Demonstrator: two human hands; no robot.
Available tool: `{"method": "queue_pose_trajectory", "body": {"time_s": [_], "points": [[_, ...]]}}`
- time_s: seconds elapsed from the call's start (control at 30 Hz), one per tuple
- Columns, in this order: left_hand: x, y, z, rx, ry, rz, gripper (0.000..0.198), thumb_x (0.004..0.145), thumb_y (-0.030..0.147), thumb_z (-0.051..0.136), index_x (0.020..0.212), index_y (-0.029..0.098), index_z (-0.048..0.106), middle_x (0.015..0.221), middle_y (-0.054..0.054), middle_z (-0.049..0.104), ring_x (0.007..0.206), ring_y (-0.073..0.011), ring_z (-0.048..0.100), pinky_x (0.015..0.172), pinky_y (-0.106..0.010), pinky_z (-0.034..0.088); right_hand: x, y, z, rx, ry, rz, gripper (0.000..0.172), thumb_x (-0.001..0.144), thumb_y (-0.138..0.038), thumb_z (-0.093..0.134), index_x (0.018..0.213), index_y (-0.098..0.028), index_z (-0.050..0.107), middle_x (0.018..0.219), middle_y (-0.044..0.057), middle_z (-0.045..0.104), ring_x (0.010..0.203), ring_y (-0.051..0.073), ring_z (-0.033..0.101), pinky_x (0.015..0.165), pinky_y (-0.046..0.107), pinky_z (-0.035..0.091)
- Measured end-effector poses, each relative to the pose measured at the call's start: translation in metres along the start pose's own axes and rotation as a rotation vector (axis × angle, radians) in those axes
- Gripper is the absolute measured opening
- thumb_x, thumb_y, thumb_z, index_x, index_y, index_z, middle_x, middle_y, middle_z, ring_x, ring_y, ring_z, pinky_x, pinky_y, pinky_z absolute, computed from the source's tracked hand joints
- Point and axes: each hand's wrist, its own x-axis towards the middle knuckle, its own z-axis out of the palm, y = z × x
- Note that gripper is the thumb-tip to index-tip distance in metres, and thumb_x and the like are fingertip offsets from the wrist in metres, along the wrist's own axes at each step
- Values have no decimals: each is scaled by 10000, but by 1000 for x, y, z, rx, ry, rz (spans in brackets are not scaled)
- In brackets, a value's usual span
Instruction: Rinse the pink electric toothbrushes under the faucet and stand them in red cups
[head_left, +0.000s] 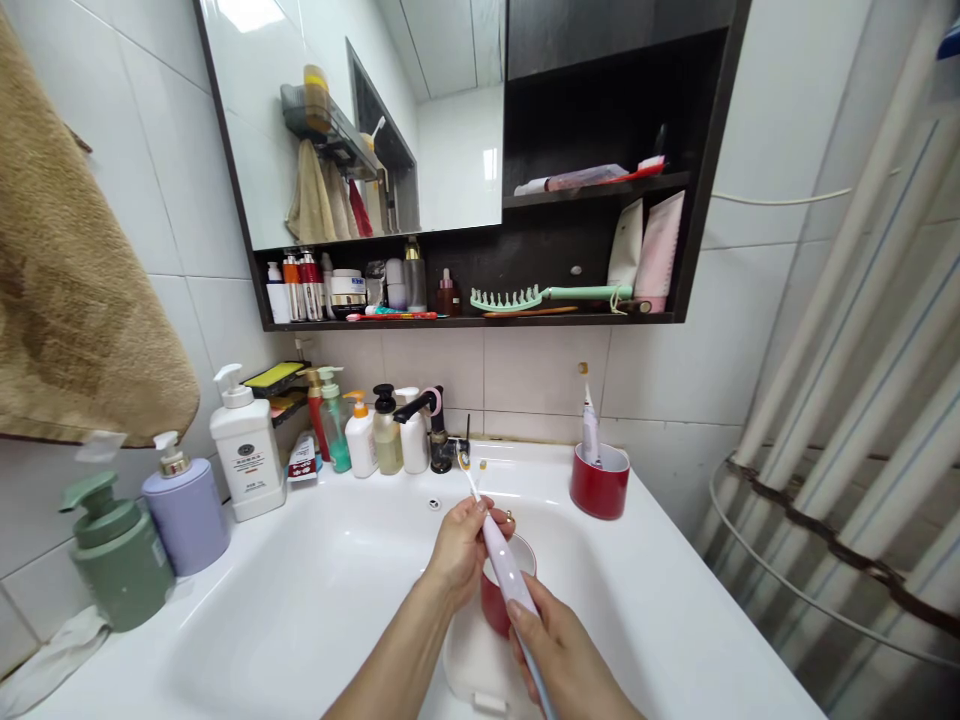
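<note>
Basin left half free; red cup under hands obstructs right; black faucet, pump bottles block rear.

The slender pale-lilac plastic toothbrush has a white neck; the round red cup is white inside, the glossy basin white.

No wording, brand or number can be read with certainty. Left of the black faucet, the large white pump bottle bears a dark round emblem above small printed lines, illegible. Between that bottle and the faucet, a red-and-white packet carries pale characters, illegible. Above and left of the faucet, a white jar shows blue marking, likewise unreadable.
</note>
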Motion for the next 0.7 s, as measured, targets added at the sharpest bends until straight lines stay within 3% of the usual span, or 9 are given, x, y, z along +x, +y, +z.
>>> {"method": "queue_pose_trajectory", "body": {"time_s": [0.17, 0.3, 0.4, 0.5, 0.6, 0.7], "points": [[-2, 1, 2, -26, -21, 4, 169, 586, 240, 562, 651, 133, 448, 516, 9, 523, 505, -94, 516, 601, -245, 382, 1, 5, 0, 100, -88, 59, 346, 660, -514, 356, 796, -197, 341, 490, -80, 405, 266, 21, 328, 274, 148, 212], [-5, 3, 6, 29, -13, -14, 180, 601, 274, 543, 681, 127, 479, 556, -13, 543, 525, -107, 521, 605, -258, 380, -1, 0, 0, 96, -86, 5, 303, 674, -489, 369, 740, -193, 350, 504, -71, 419, 307, 32, 353, 310, 162, 264], [-5, 3, 5, 164, 30, 30, 207, 599, 292, 538, 718, 126, 506, 615, -37, 560, 570, -125, 525, 605, -262, 371, 4, -16, -4, 62, 48, -136, 245, 705, -423, 377, 731, -180, 375, 535, -47, 441, 429, 54, 415, 429, 179, 345], [-6, -1, -5, 391, 87, 178, 142, 587, 216, 541, 705, 138, 530, 629, -34, 558, 598, -127, 506, 612, -246, 348, 23, -34, -13, -103, 251, -310, 237, 718, -404, 350, 795, -182, 376, 681, -1, 494, 587, 87, 470, 546, 197, 387], [-12, -8, -20, 702, 22, 293, 93, 567, 123, 516, 639, 165, 557, 650, -29, 550, 644, -141, 475, 658, -248, 315, 48, -40, -21, -280, 341, -359, 244, 710, -399, 340, 826, -186, 367, 737, 10, 509, 630, 100, 477, 576, 209, 390], [-20, -16, -33, 962, -75, 354, 186, 537, 69, 492, 641, 203, 568, 679, -21, 531, 697, -169, 441, 708, -270, 277, 69, -29, -24, -393, 382, -324, 224, 673, -387, 380, 741, -175, 407, 608, -7, 496, 535, 115, 459, 506, 227, 367]]}}
